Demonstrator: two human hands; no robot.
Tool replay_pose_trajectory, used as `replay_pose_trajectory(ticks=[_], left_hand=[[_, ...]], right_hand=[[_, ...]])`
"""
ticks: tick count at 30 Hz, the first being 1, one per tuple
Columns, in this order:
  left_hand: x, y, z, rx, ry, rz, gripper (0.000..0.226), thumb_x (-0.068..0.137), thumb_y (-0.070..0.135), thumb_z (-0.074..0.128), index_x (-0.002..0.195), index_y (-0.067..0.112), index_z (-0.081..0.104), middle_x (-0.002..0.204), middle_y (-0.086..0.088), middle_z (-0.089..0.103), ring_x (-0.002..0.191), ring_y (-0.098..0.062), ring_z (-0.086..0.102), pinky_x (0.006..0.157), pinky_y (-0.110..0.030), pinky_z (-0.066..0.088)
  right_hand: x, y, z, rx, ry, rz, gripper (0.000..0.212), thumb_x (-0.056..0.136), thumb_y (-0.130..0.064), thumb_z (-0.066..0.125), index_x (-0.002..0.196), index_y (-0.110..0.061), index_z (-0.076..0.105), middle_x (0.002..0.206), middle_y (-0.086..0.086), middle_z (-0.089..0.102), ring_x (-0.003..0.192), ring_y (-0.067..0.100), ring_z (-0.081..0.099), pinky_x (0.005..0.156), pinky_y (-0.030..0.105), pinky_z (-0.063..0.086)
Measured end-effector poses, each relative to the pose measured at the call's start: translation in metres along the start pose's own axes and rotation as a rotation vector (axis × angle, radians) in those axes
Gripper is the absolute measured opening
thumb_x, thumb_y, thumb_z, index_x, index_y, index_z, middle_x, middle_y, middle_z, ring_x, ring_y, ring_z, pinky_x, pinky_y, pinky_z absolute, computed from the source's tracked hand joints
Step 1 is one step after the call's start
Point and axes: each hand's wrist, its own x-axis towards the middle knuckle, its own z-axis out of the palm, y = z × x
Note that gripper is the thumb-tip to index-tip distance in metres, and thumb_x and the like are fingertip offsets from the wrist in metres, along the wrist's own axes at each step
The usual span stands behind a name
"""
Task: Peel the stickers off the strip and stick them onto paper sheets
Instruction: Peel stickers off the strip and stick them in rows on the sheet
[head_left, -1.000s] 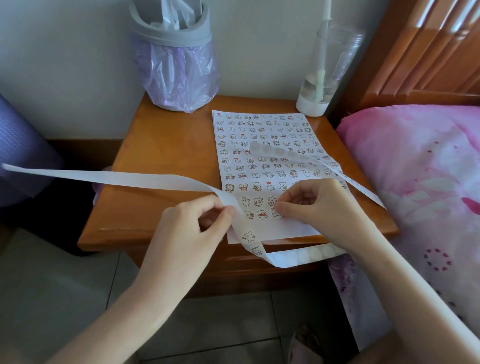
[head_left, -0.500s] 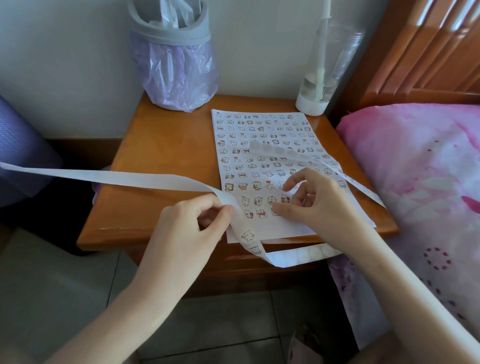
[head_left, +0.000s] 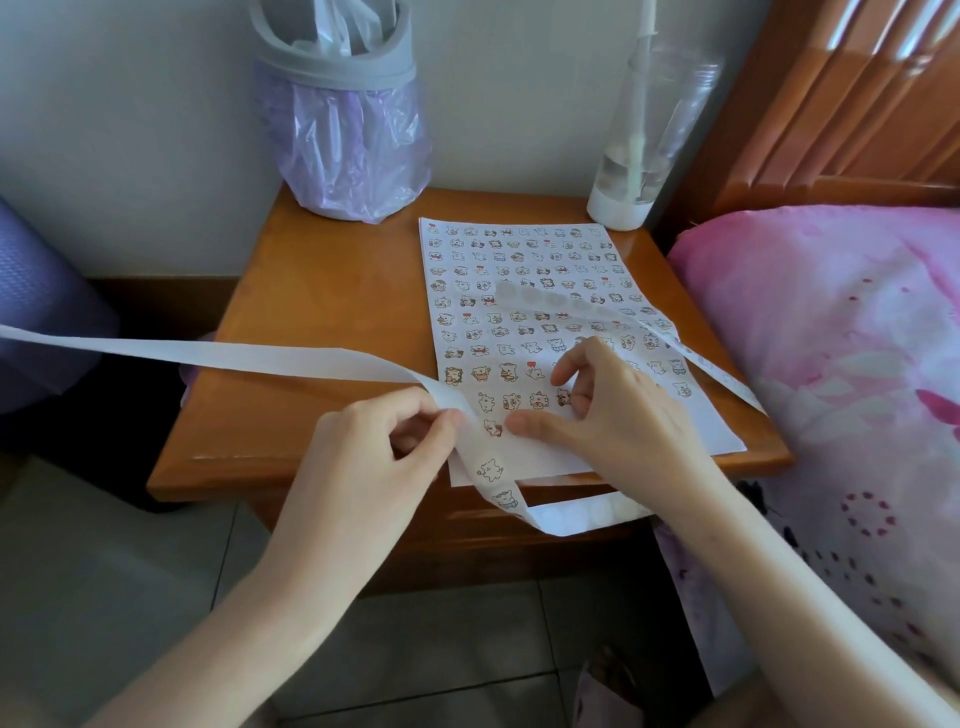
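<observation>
A white paper sheet (head_left: 519, 270) covered with rows of small cartoon stickers lies on the wooden nightstand (head_left: 322, 291). A long white backing strip (head_left: 260, 358) runs in from the left, bends at my left hand (head_left: 363, 457) and loops down past the table's front edge, then back up over the sheet. My left hand pinches the strip at the bend between thumb and fingers. Two stickers (head_left: 491, 470) remain on the strip just below that pinch. My right hand (head_left: 613, 415) rests on the sheet's lower rows, a fingertip pressing a sticker (head_left: 563, 397), thumb flat, index finger raised.
A grey bin with a purple liner (head_left: 343, 130) stands at the table's back left, and a clear bottle (head_left: 644, 145) at the back right. A pink bed cover (head_left: 831, 338) borders the table on the right. A purple roll (head_left: 36, 312) is at far left.
My right hand went from a curled pinch over the sheet's lower rows to spread fingers pressing a sticker down, with the index finger lifting. My left hand has kept its pinch on the strip.
</observation>
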Motion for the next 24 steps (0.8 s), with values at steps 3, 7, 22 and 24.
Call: replay_pose_trajectory(ticks=[3,7,22,24], left_hand=[[0.001,-0.001,0.0,-0.004,-0.007,-0.007,0.012,0.085,0.029,0.061,0.092,0.023,0.069,0.063,0.028,0.052,0.066,0.021,0.054,0.047,0.002,0.036],[0.001,-0.001,0.0,-0.003,-0.001,-0.003,0.012,0.085,0.028,0.061,0.09,0.022,0.069,0.063,0.027,0.052,0.065,0.02,0.054,0.047,0.002,0.036],[0.002,0.002,-0.001,-0.032,-0.015,-0.013,0.008,0.086,0.026,0.06,0.087,0.024,0.068,0.052,0.022,0.054,0.058,0.016,0.056,0.044,0.0,0.036],[0.004,0.003,-0.002,-0.092,-0.02,-0.044,0.01,0.087,0.027,0.059,0.083,0.024,0.068,0.048,0.02,0.057,0.059,0.011,0.058,0.048,0.0,0.037]], right_hand=[[0.002,0.008,-0.003,0.119,-0.028,-0.027,0.039,0.074,-0.047,0.072,0.098,-0.026,0.049,0.068,-0.01,0.048,0.062,0.008,0.047,0.062,0.033,0.043],[0.006,0.018,-0.01,0.207,-0.084,-0.038,0.022,0.084,-0.027,0.068,0.099,-0.026,0.052,0.067,-0.006,0.05,0.065,0.015,0.053,0.068,0.036,0.046],[0.001,0.015,-0.008,0.189,0.002,-0.07,0.011,0.089,-0.03,0.061,0.096,-0.028,0.053,0.068,-0.007,0.052,0.059,0.008,0.047,0.058,0.027,0.038],[-0.005,0.007,-0.01,0.246,0.006,-0.152,0.006,0.089,-0.036,0.058,0.088,-0.031,0.058,0.069,-0.008,0.061,0.059,0.005,0.052,0.058,0.023,0.042]])
